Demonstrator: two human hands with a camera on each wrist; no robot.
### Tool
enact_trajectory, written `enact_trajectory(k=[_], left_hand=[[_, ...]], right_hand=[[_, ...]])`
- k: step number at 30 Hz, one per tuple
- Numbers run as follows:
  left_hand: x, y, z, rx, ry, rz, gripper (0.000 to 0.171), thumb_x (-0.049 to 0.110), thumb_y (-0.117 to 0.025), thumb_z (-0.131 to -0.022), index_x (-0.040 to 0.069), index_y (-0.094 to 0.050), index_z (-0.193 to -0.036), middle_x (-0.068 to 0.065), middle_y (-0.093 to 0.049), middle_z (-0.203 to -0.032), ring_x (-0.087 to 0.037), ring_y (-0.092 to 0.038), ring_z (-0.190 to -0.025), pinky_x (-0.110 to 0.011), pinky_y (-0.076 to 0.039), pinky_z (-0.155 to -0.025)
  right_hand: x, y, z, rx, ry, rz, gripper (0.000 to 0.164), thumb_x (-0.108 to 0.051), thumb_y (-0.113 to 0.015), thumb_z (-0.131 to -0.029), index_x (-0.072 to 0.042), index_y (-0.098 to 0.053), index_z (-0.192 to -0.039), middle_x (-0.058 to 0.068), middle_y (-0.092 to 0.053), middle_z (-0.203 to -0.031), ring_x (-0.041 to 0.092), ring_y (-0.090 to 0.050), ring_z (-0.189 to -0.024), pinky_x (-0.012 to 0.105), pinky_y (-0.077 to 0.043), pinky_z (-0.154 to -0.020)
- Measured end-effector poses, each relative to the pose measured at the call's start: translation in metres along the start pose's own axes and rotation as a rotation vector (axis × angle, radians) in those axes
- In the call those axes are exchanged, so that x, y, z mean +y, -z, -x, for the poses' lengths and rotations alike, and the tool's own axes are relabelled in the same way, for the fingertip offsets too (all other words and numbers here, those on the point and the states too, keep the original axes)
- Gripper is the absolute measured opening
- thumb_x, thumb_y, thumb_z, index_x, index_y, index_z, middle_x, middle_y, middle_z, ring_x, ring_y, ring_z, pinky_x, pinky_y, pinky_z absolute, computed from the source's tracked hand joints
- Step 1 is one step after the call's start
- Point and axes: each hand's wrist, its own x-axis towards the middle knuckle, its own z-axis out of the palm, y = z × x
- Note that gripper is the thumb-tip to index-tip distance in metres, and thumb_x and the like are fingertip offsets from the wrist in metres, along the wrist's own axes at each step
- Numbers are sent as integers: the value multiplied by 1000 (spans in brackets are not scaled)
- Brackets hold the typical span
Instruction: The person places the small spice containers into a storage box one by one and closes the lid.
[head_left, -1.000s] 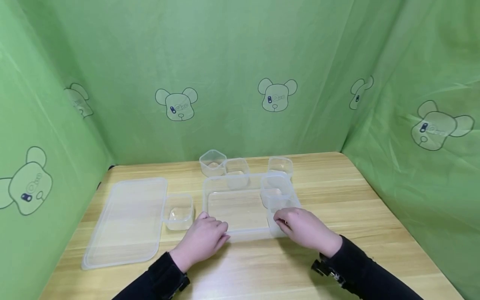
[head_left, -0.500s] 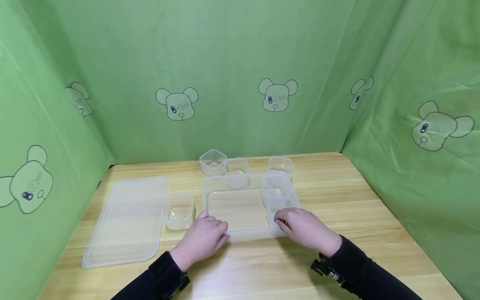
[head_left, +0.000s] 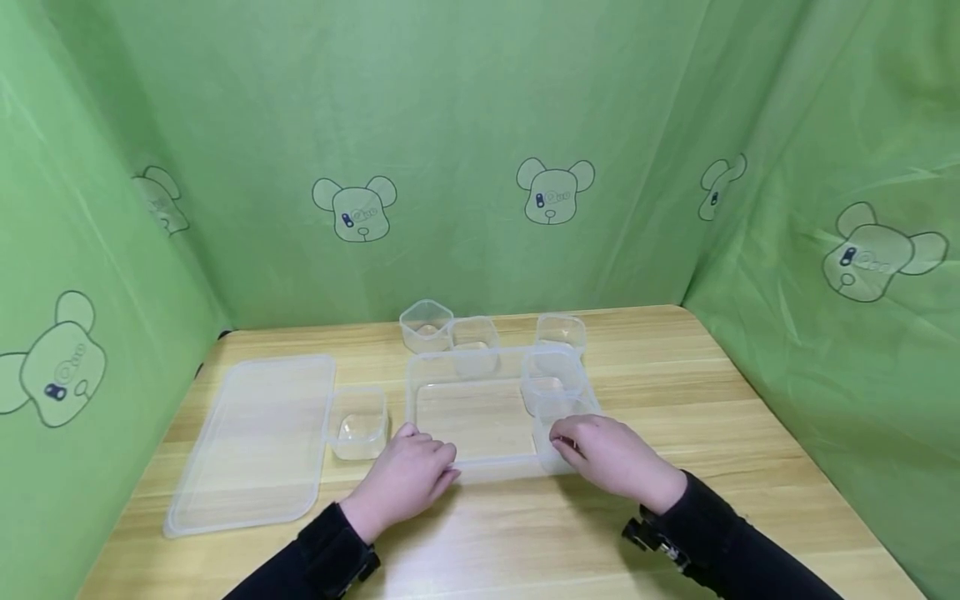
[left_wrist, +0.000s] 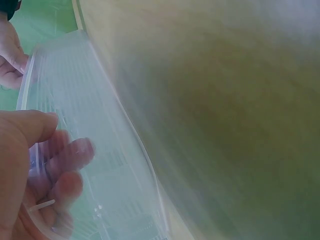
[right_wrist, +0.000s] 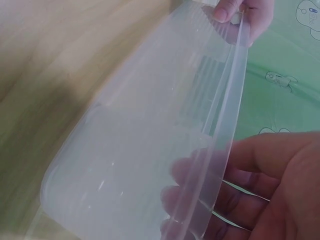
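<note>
A large clear plastic box (head_left: 495,471) stands in the middle of the wooden table. At its front left corner, my left hand (head_left: 405,471) grips the rim. In the left wrist view the thumb lies outside the wall, while the left fingers (left_wrist: 70,152) show blurred through the plastic. My right hand (head_left: 615,454) holds the box's front wall near the right corner; its fingers (right_wrist: 182,172) show through the plastic in the right wrist view. Two small clear containers sit inside the box along its right side, a rear one (head_left: 547,385) and a front one (head_left: 558,408), partly hidden by my right hand.
Left of the box lies a flat translucent lid (head_left: 255,442), with a small clear container (head_left: 358,429) between them. Behind the box stand two more small containers, a left one (head_left: 426,327) and a middle one (head_left: 472,333), plus another container (head_left: 562,327) farther right. Green curtains (head_left: 450,250) surround the table.
</note>
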Motion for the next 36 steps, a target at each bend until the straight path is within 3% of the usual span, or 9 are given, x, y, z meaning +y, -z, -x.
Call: enact_trajectory(k=[8, 36], left_hand=[[0, 0, 0, -1, 1, 2, 25, 38, -66, -95, 22, -56, -79, 11, -63, -72, -10, -58, -67, -31, -39, -74], [0, 1, 0, 13, 3, 17, 24, 37, -69, -93, 22, -57, -80, 10, -63, -72, -11, -57, -66, -31, -39, -73]], right_hand=[[3, 3, 1, 10, 1, 4, 7, -15, -65, -96, -14, -72, -98, -10, -67, -90, 10, -64, -85, 37, -54, -76], [4, 34, -7, 82, 15, 17, 9, -14, -66, -96, -11, -73, -100, -5, -69, -90, 9, -64, -81, 36, -56, -74]])
